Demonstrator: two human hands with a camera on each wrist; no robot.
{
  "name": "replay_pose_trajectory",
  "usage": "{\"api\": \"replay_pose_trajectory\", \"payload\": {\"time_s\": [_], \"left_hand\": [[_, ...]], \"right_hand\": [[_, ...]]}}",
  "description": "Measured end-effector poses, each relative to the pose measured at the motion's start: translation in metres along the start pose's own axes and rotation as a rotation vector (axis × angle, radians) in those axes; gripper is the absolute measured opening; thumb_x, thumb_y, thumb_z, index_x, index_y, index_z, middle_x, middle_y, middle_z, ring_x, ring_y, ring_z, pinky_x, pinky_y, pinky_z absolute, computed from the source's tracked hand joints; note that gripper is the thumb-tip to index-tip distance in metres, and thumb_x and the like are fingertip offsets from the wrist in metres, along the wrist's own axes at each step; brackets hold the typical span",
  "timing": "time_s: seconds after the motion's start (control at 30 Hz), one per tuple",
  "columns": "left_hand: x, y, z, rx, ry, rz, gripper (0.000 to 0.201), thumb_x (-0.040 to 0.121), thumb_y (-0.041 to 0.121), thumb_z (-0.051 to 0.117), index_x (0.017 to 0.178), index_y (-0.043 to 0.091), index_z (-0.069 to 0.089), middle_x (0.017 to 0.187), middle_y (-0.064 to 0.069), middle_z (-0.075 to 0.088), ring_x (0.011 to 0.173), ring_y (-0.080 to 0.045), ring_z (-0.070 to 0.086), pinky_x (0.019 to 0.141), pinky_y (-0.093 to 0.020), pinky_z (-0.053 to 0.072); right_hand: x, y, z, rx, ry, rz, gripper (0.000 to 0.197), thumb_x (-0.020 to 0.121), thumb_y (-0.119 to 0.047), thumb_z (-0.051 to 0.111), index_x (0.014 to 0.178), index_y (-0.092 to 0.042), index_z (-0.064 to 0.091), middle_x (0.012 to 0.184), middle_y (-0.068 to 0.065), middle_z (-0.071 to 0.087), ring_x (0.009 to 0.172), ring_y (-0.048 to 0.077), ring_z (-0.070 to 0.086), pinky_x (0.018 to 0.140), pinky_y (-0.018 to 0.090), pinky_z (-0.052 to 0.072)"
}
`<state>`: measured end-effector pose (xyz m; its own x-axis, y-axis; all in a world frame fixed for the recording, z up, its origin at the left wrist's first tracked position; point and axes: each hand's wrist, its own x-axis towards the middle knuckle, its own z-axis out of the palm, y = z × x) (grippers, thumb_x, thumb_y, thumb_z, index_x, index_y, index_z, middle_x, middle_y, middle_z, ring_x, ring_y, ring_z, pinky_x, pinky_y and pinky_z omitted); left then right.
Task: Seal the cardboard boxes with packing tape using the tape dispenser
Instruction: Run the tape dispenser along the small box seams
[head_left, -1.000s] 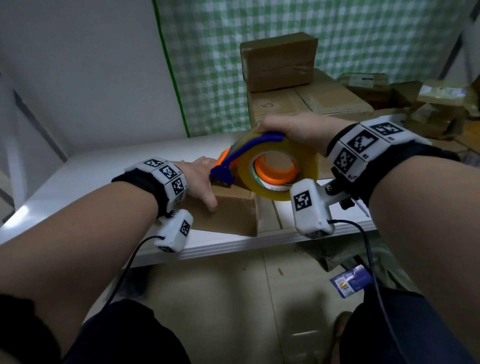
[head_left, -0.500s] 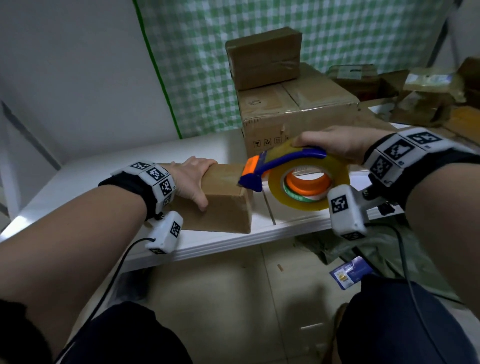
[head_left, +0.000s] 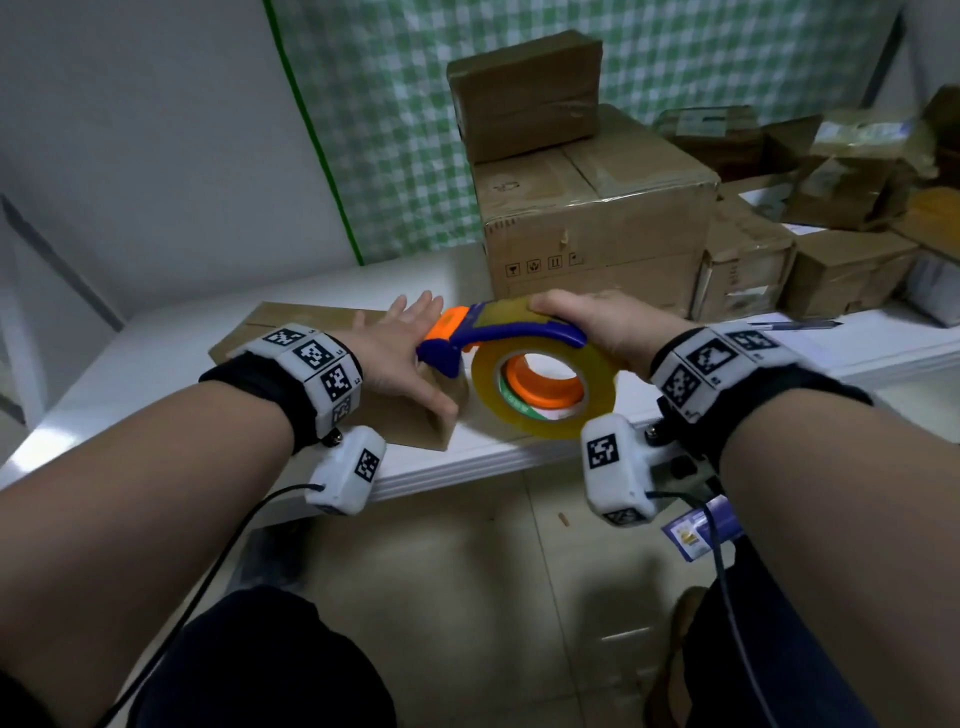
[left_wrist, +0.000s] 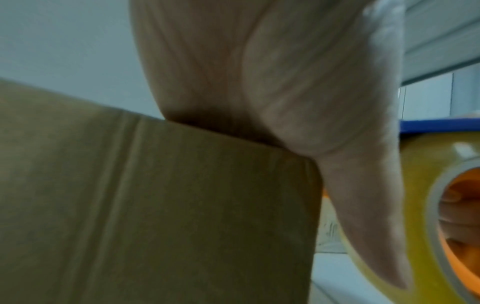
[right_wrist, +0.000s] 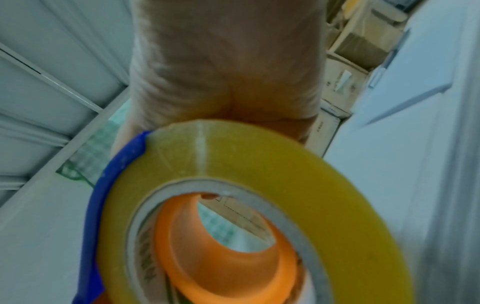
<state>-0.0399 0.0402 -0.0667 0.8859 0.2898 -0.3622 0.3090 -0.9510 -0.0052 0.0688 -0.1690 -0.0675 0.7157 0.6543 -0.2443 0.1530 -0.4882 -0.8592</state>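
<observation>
A small brown cardboard box lies near the front edge of the white table. My left hand rests flat on its top with straight fingers, and the thumb hangs down the box's right end. My right hand grips the tape dispenser, which has a blue frame, an orange hub and a yellowish roll. Its orange nose sits at the box's right end, beside my left hand. The left wrist view shows the box, my palm and the tape roll. The right wrist view shows the roll under my right hand.
Behind the dispenser stands a large cardboard box with a smaller box on top. Several more boxes crowd the table's right side, with a pen in front. A blue card lies on the tiled floor.
My left hand's fingers have uncurled from the box's near side and now lie flat on top. The dispenser swung right off the box, then came back to its right end.
</observation>
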Motion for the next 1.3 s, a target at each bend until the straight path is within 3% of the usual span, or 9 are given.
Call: {"api": "replay_pose_trajectory", "payload": {"time_s": [0.2,0.4,0.57,0.83,1.0,1.03,1.17,1.23,1.3], "left_hand": [[0.003,-0.002,0.006,-0.016,0.056,0.013,0.125,0.067,0.052,0.076,0.148,0.029,-0.015,0.157,0.006,-0.018,0.145,-0.019,-0.015,0.115,-0.054,-0.005],[0.004,0.001,0.002,0.008,0.011,0.002,0.123,0.070,0.049,0.075,0.147,0.029,-0.018,0.157,0.001,-0.021,0.144,-0.022,-0.018,0.114,-0.057,-0.004],[0.003,0.003,0.001,0.014,-0.007,-0.003,0.124,0.069,0.048,0.075,0.147,0.030,-0.020,0.156,0.002,-0.022,0.144,-0.021,-0.019,0.114,-0.056,-0.006],[0.003,0.001,-0.006,-0.163,-0.060,-0.010,0.111,0.067,0.078,0.053,0.150,0.033,-0.007,0.157,0.007,-0.018,0.144,-0.017,-0.019,0.113,-0.052,-0.012],[0.013,0.007,0.002,-0.126,0.049,-0.075,0.065,0.096,0.047,0.034,0.150,0.036,-0.002,0.159,0.005,-0.012,0.146,-0.021,-0.012,0.114,-0.056,-0.005],[0.014,0.008,0.004,-0.121,0.060,-0.080,0.065,0.097,0.045,0.034,0.150,0.036,-0.002,0.159,0.005,-0.011,0.146,-0.021,-0.012,0.114,-0.056,-0.005],[0.013,0.008,0.007,-0.113,0.087,-0.079,0.060,0.098,0.042,0.031,0.150,0.037,0.001,0.159,0.006,-0.009,0.146,-0.020,-0.010,0.114,-0.055,-0.005],[0.014,0.007,0.008,-0.107,0.101,-0.079,0.058,0.099,0.040,0.030,0.150,0.037,0.003,0.159,0.007,-0.008,0.146,-0.020,-0.009,0.114,-0.055,-0.005],[0.014,0.007,0.009,-0.109,0.119,-0.078,0.058,0.098,0.039,0.032,0.150,0.037,0.007,0.159,0.008,-0.006,0.146,-0.019,-0.008,0.113,-0.056,-0.004]], "right_hand": [[0.004,0.021,0.005,0.106,-0.050,-0.032,0.076,0.052,-0.076,0.061,0.105,-0.021,0.069,0.099,0.008,0.073,0.094,0.026,0.069,0.094,0.045,0.051],[-0.005,0.040,-0.026,0.197,-0.068,-0.011,0.052,0.079,-0.053,0.064,0.113,-0.014,0.067,0.085,0.006,0.074,0.068,0.016,0.069,0.062,0.025,0.053],[-0.009,0.031,-0.023,-0.027,-0.076,0.042,0.052,0.076,-0.065,0.060,0.098,-0.018,0.069,0.092,0.007,0.074,0.088,0.025,0.070,0.088,0.038,0.053],[-0.002,0.002,-0.002,-0.176,-0.101,0.052,0.048,0.078,-0.065,0.055,0.083,-0.019,0.067,0.095,0.011,0.071,0.093,0.028,0.067,0.097,0.044,0.049],[-0.005,-0.015,-0.003,-0.205,-0.125,0.006,0.044,0.090,-0.050,0.052,0.055,-0.033,0.072,0.099,0.011,0.066,0.100,0.030,0.061,0.100,0.042,0.045],[-0.005,-0.019,-0.003,-0.202,-0.134,-0.010,0.046,0.092,-0.046,0.050,0.051,-0.041,0.070,0.095,0.008,0.064,0.097,0.027,0.059,0.098,0.039,0.045],[0.002,-0.033,-0.005,-0.128,-0.133,-0.005,0.031,0.096,-0.035,0.048,0.071,-0.024,0.061,0.068,-0.006,0.058,0.053,0.002,0.056,0.060,0.020,0.046],[0.007,-0.036,-0.005,-0.091,-0.166,0.033,0.028,0.099,-0.025,0.046,0.075,-0.020,0.058,0.051,-0.005,0.059,0.039,0.004,0.054,0.043,0.018,0.046],[0.014,-0.033,0.002,-0.140,-0.182,0.110,0.021,0.098,-0.022,0.048,0.078,-0.018,0.055,0.061,-0.001,0.062,0.052,0.011,0.058,0.060,0.023,0.053]]}}
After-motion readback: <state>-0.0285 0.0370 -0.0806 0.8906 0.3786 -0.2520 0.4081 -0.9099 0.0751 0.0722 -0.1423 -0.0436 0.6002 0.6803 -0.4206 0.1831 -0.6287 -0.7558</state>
